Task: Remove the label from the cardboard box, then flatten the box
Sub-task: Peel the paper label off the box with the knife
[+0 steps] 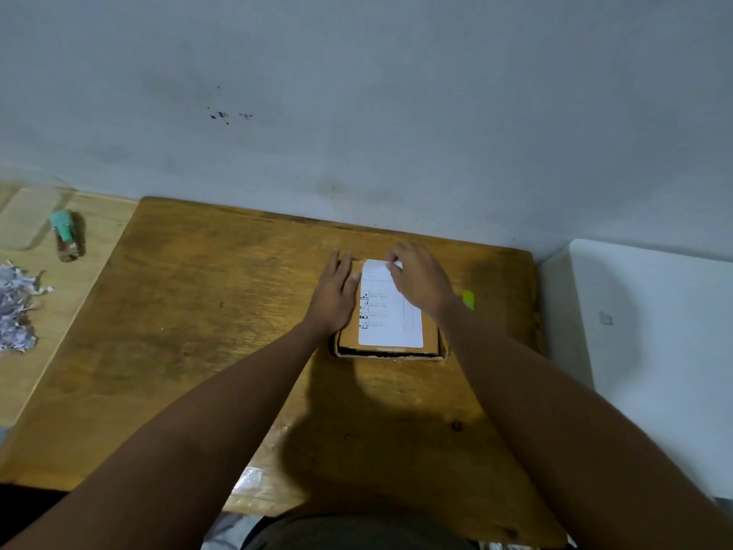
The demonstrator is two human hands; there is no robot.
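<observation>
The small cardboard box [390, 343] sits on the wooden table [198, 311] near the far wall, its white shipping label [390, 311] face up on the top panel. The left hand [335, 291] lies flat along the box's left side with fingers straight, steadying it. The right hand [418, 277] pinches the label's far corner between thumb and fingertip. Label removal looks barely begun; next, I judge, comes a slow, low peel toward the near edge while the box is braced.
</observation>
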